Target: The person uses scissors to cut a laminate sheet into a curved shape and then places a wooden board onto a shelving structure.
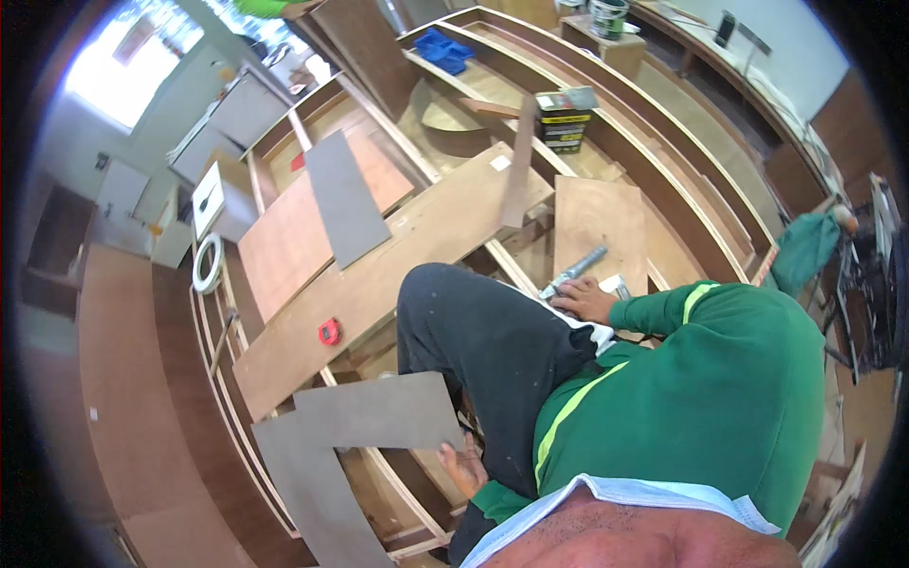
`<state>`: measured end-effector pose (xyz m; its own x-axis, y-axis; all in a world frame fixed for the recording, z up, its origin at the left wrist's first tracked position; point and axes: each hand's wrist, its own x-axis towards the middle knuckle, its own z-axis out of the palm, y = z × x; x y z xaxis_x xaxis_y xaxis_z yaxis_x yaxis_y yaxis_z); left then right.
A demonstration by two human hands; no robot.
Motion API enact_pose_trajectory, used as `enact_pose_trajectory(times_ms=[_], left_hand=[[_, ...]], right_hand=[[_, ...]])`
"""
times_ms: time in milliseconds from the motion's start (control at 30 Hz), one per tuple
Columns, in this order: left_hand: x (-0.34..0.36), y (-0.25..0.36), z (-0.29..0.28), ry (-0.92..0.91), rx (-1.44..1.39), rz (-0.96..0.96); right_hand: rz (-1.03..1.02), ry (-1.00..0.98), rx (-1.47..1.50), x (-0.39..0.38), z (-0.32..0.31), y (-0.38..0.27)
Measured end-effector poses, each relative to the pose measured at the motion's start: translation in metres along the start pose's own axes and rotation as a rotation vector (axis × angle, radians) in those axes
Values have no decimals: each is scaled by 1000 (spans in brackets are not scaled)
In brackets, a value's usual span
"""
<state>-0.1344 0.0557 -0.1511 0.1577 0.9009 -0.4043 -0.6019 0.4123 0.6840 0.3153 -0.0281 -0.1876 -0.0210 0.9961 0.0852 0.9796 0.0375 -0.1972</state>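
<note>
With its fingers at the inner edge, my left hand grips a grey L-shaped sheet, which lies over the wooden frame. Beside my thigh, my right hand is closed at the lower end of a grey tool with a cylindrical body; its exact kind is unclear and my fingers partly hide it. A red tape measure rests on a long plywood board. Farther up, a grey strip of sheet lies across that board and a pinkish panel.
Open timber framing surrounds me, with gaps between its members. A black and yellow can stands at the far side. A blue cloth, a white roll and a plywood piece lie about. Another person's green sleeve shows at the top.
</note>
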Motion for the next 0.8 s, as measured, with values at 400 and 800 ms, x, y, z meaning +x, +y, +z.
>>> enact_pose_trajectory(times_ms=[400, 800], left_hand=[[-8, -4, 24, 36, 27, -43], [-21, -9, 17, 50, 32, 42]], right_hand=[[35, 80, 90, -9, 6, 4], [34, 73, 126, -10, 1, 3]])
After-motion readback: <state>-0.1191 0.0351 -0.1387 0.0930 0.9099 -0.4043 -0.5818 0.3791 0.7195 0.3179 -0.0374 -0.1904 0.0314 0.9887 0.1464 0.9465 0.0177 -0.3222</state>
